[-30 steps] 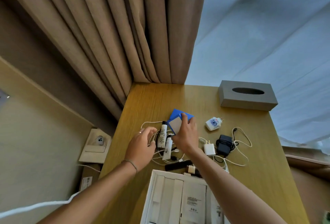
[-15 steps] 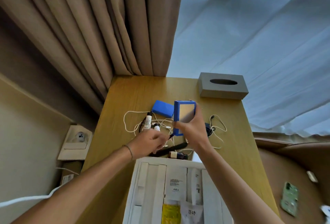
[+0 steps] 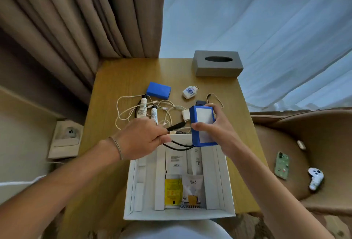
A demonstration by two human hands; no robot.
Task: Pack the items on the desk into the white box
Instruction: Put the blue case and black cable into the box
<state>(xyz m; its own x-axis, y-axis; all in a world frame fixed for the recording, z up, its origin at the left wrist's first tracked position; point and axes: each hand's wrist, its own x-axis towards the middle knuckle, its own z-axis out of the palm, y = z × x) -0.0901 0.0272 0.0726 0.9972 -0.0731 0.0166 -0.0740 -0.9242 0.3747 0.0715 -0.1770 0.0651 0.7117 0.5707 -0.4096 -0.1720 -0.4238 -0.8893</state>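
Observation:
The open white box (image 3: pixel 228 187) lies at the desk's near edge with white dividers, leaflets and snack packets inside. My right hand (image 3: pixel 219 130) grips a blue box with a white face (image 3: pixel 202 124) just above the white box's far edge. My left hand (image 3: pixel 141 136) pinches a black cable (image 3: pixel 179 146) that loops over the same edge. On the desk behind lie a blue case (image 3: pixel 158 90), two white tubes (image 3: pixel 142 106), tangled white cables (image 3: pixel 129 109), a white charger with a blue pattern (image 3: pixel 189 92) and a plain white plug (image 3: pixel 185 115).
A grey tissue box (image 3: pixel 217 63) stands at the desk's far right corner. Curtains hang behind. A brown chair (image 3: pixel 304 153) at the right holds a green phone (image 3: pixel 282 165) and a white game controller (image 3: pixel 315 178). A wall socket (image 3: pixel 69 134) sits left.
My right hand lifted the blue box off the desk and carried it toward the white box. My left hand picked a black cable out of the tangle. The view tilted down.

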